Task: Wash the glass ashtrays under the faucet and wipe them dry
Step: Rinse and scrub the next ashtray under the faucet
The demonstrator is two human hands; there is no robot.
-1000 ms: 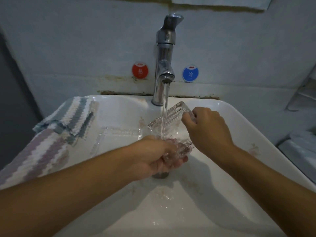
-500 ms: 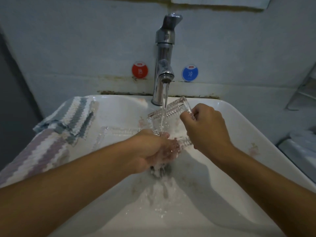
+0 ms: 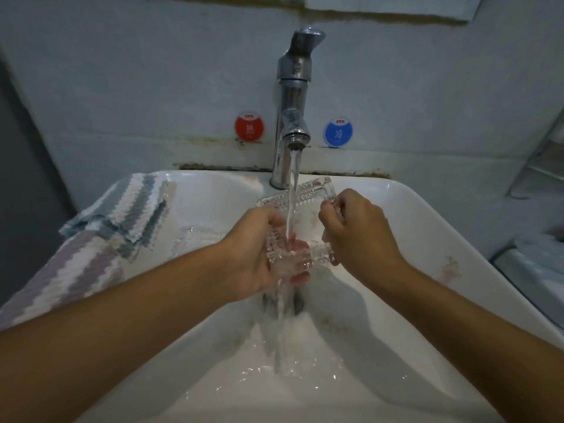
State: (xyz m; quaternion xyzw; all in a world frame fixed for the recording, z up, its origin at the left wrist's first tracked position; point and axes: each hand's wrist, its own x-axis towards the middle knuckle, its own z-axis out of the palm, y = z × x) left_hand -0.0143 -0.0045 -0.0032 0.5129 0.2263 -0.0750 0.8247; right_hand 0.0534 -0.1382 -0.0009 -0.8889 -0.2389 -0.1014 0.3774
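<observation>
right hand [image 3: 360, 233] grips ashtray [image 3: 300, 193] | left hand [image 3: 259, 251] cups it | faucet [image 3: 293, 117] running

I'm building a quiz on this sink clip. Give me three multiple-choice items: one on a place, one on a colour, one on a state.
1. Where does the striped towel lie?
A. On the left rim of the sink
B. Over the faucet
C. On the sink's right rim

2. What colour is the round sticker to the right of the faucet?
A. Green
B. Blue
C. Yellow

3. What is the state of the faucet?
A. Off and dry
B. Dripping only
C. Running in a steady stream

Key:
1 A, the towel drapes over the left edge of the basin.
2 B, the right sticker is blue, the left sticker red.
3 C, water pours onto the glass ashtray held by the left hand and the right hand.
</observation>
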